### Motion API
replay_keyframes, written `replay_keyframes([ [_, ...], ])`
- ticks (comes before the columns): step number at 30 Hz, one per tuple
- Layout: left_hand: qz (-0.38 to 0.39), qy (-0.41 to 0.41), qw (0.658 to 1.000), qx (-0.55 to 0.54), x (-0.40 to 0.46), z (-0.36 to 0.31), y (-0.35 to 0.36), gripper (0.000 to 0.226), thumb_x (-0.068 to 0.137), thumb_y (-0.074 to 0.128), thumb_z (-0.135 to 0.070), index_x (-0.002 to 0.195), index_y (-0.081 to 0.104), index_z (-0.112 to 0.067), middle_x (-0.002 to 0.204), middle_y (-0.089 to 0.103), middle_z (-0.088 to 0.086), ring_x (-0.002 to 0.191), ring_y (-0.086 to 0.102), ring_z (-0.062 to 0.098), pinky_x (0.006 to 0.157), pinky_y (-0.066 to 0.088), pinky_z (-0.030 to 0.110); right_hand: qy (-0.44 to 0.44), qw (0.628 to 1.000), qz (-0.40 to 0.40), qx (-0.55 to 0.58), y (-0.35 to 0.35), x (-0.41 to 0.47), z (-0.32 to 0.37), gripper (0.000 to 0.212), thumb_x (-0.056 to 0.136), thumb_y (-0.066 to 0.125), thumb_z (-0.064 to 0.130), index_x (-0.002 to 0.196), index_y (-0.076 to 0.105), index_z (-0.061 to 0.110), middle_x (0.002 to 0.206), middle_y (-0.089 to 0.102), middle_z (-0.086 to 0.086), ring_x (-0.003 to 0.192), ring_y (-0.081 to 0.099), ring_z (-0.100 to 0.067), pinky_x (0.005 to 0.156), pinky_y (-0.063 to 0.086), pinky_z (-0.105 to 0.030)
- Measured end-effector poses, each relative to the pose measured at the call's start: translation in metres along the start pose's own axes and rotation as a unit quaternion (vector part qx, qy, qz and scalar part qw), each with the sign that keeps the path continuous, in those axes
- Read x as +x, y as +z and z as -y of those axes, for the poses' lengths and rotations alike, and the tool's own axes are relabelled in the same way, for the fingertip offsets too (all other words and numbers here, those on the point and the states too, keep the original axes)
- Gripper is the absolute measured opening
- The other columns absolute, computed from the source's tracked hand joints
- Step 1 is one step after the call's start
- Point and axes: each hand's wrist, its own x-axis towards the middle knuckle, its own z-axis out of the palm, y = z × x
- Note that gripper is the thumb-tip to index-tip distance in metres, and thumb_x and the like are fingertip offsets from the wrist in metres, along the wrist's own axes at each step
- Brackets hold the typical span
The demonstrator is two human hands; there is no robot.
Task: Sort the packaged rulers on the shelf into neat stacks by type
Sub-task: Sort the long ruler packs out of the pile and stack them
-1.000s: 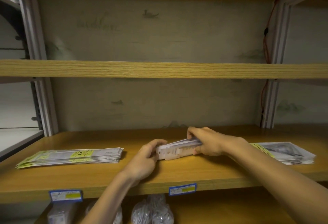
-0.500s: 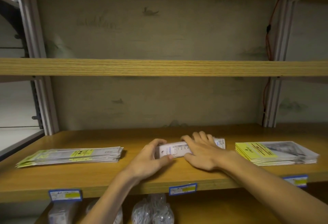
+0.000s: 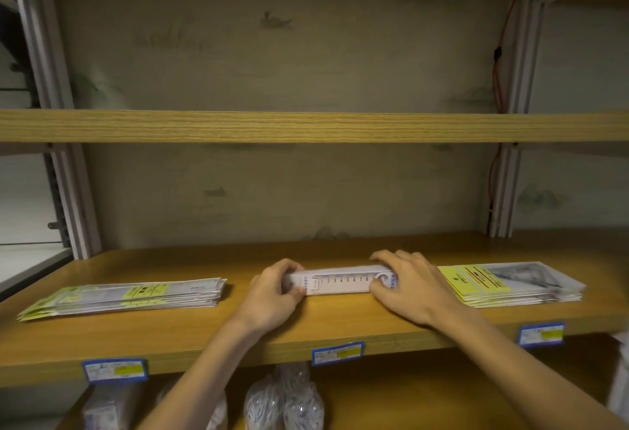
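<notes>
A stack of white packaged rulers [image 3: 343, 282] with printed numbers lies flat in the middle of the wooden shelf [image 3: 190, 331]. My left hand [image 3: 272, 297] grips its left end, thumb in front and fingers over the top. My right hand [image 3: 408, 285] covers its right end, fingers curled over the far edge. A stack of green-and-yellow labelled ruler packs [image 3: 136, 295] lies at the left. A thicker stack with yellow cards [image 3: 507, 281] lies at the right, close to my right hand.
Blue price tags [image 3: 337, 352] hang on the shelf's front edge. An upper shelf board [image 3: 306, 126] crosses above. Clear bags of small items [image 3: 282, 399] sit on the shelf below. Metal uprights [image 3: 73, 198] frame both sides, with a red cable [image 3: 493, 171] at right.
The white stack has been laid flat and turned face-up, its numbers now showing. My right hand slid from the stack's middle to its right end; my left hand stays on the left end.
</notes>
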Motion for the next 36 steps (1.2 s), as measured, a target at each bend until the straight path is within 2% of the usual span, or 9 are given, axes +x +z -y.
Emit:
replay_keyframes([
  [3, 0.028, 0.002, 1.0, -0.012, 0.0, -0.002, 0.0, 0.026, 0.091, 0.063, -0.027, 0.113, 0.051, -0.029, 0.106, 0.058, -0.012, 0.095, 0.054, 0.003, 0.067, 0.043, 0.012, 0.014, 0.996, 0.017, 0.086, 0.004, 0.001, 0.005, 0.049, 0.088, 0.054, 0.045, 0.135, 0.042, 0.037, 0.122, 0.047, 0.005, 0.121, 0.038, -0.015, 0.094, 0.039, -0.033],
  [7, 0.028, 0.02, 0.999, 0.024, -0.001, -0.002, -0.001, 0.036, 0.087, 0.067, -0.031, 0.12, 0.05, -0.028, 0.119, 0.046, -0.013, 0.111, 0.048, 0.007, 0.079, 0.045, 0.017, 0.032, 0.98, -0.001, 0.196, 0.008, 0.002, 0.018, 0.051, 0.087, 0.062, 0.036, 0.135, 0.042, 0.037, 0.129, 0.04, 0.008, 0.125, 0.032, -0.01, 0.1, 0.035, -0.032],
  [12, 0.014, 0.037, 0.999, 0.011, -0.004, 0.0, -0.004, 0.043, 0.086, 0.068, -0.033, 0.124, 0.048, -0.036, 0.131, 0.036, -0.015, 0.116, 0.045, 0.004, 0.093, 0.044, 0.021, 0.055, 0.964, 0.034, 0.258, 0.004, -0.001, 0.015, 0.051, 0.088, 0.064, 0.031, 0.134, 0.042, 0.035, 0.121, 0.042, 0.012, 0.115, 0.038, -0.006, 0.09, 0.038, -0.028],
  [16, 0.047, 0.043, 0.998, -0.003, -0.005, -0.002, -0.005, 0.033, 0.089, 0.064, -0.029, 0.118, 0.052, -0.036, 0.122, 0.046, -0.018, 0.11, 0.046, 0.001, 0.082, 0.047, 0.016, 0.052, 0.961, 0.026, 0.27, 0.006, -0.002, 0.012, 0.054, 0.084, 0.069, 0.024, 0.13, 0.044, 0.039, 0.117, 0.047, 0.012, 0.109, 0.047, -0.008, 0.089, 0.046, -0.03],
  [20, 0.024, 0.031, 0.999, 0.004, -0.003, -0.003, -0.004, 0.04, 0.086, 0.068, -0.032, 0.123, 0.054, -0.032, 0.12, 0.05, -0.016, 0.114, 0.046, 0.008, 0.093, 0.047, 0.027, 0.059, 0.954, 0.001, 0.294, 0.006, -0.003, 0.005, 0.051, 0.08, 0.071, 0.024, 0.12, 0.048, 0.045, 0.11, 0.05, 0.014, 0.106, 0.052, -0.015, 0.086, 0.049, -0.034],
  [25, 0.01, 0.032, 0.999, -0.021, -0.002, -0.002, -0.003, 0.052, 0.081, 0.075, -0.028, 0.128, 0.052, -0.028, 0.121, 0.053, -0.015, 0.114, 0.049, 0.003, 0.085, 0.04, 0.011, 0.056, 0.965, 0.002, 0.254, 0.009, -0.003, 0.006, 0.032, 0.082, 0.068, 0.028, 0.11, 0.057, 0.04, 0.11, 0.051, 0.013, 0.11, 0.049, -0.013, 0.092, 0.044, -0.033],
  [29, 0.018, 0.044, 0.998, 0.042, -0.002, 0.001, -0.001, 0.044, 0.087, 0.067, -0.034, 0.128, 0.051, -0.033, 0.126, 0.046, -0.018, 0.12, 0.042, 0.006, 0.102, 0.041, 0.029, 0.042, 0.961, 0.001, 0.273, 0.006, -0.005, 0.008, 0.045, 0.086, 0.066, 0.023, 0.125, 0.051, 0.039, 0.122, 0.044, 0.013, 0.117, 0.04, -0.007, 0.091, 0.037, -0.027],
  [32, 0.026, 0.055, 0.995, 0.08, -0.002, 0.001, 0.0, 0.046, 0.088, 0.065, -0.039, 0.13, 0.049, -0.034, 0.13, 0.046, -0.018, 0.123, 0.04, 0.006, 0.104, 0.039, 0.03, 0.026, 0.966, 0.017, 0.257, 0.008, -0.006, 0.007, 0.035, 0.086, 0.068, 0.025, 0.118, 0.058, 0.036, 0.118, 0.05, 0.015, 0.113, 0.043, -0.007, 0.089, 0.037, -0.024],
  [36, 0.019, 0.065, 0.993, 0.096, -0.002, 0.001, 0.0, 0.046, 0.083, 0.069, -0.041, 0.126, 0.051, -0.035, 0.126, 0.052, -0.018, 0.119, 0.044, 0.005, 0.1, 0.041, 0.027, 0.026, 0.962, -0.002, 0.273, 0.009, -0.006, 0.004, 0.031, 0.081, 0.074, 0.026, 0.103, 0.058, 0.042, 0.109, 0.053, 0.02, 0.111, 0.049, -0.009, 0.095, 0.045, -0.032],
])
